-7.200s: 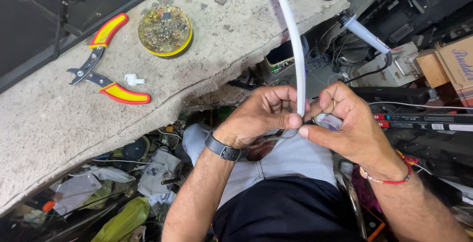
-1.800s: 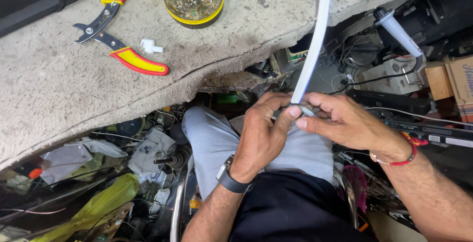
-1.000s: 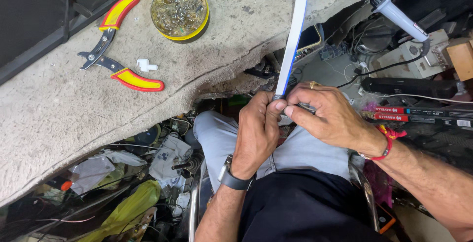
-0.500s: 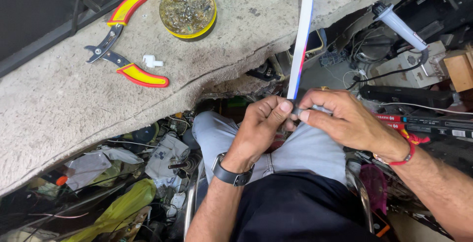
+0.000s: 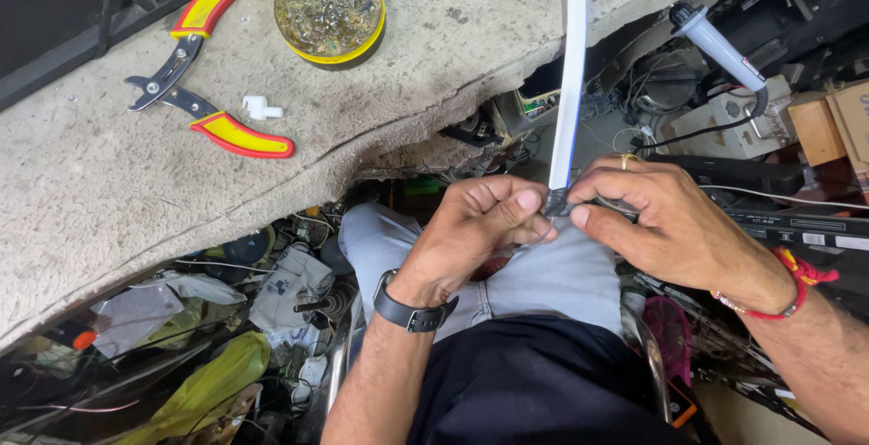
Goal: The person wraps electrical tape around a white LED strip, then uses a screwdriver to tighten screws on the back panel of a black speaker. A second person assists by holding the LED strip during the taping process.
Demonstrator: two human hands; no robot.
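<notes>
One white strip [image 5: 570,74], long axis near vertical, rises from its dark lower end, pinched by both left hand [image 5: 475,228] and right hand [image 5: 670,219]; one pair of pliers [image 5: 204,69] lies on the tabletop [image 5: 109,182].

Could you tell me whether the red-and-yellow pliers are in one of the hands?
No, the pliers lie on the concrete slab, apart from both hands.

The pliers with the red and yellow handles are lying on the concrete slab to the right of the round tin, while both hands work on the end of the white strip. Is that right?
Not quite. The head view shows the pliers lying to the left of the round tin on the concrete slab. The rest holds: the left hand and right hand both pinch the lower end of the white strip.
</notes>
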